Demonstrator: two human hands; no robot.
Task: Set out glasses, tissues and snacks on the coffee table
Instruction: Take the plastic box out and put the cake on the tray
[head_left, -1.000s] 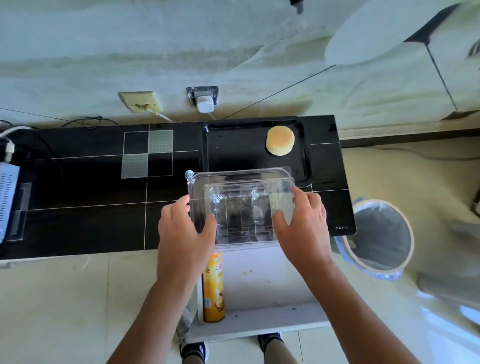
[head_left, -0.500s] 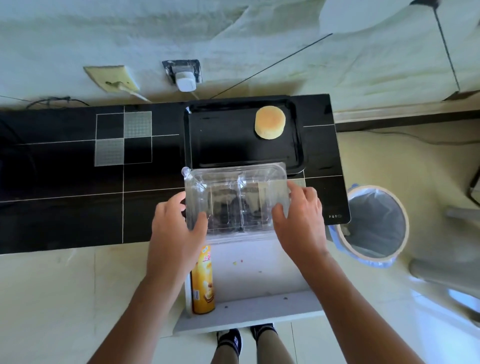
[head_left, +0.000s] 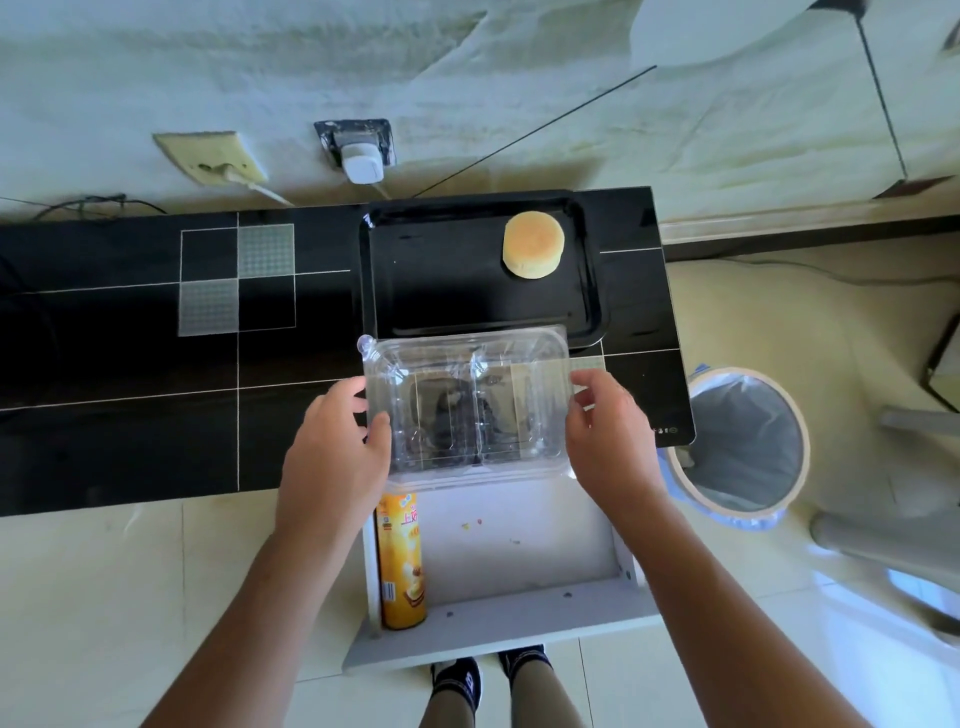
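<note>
Judging by one cake (head_left: 533, 244) on the black tray (head_left: 415, 270), snacks are barely begun; left hand (head_left: 332, 452) and right hand (head_left: 610, 436) pinch the empty clamshell box (head_left: 467, 400), no glasses or tissues visible.

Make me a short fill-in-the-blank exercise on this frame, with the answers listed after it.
1. The round cake lies on the black ____.
2. Both hands, left hand and right hand, are at the sides of a clear plastic ____.
3. The yellow snack can lies in the open ____.
4. The bin on the floor is lined with a ____.

Answers: tray; container; drawer; bag
</note>
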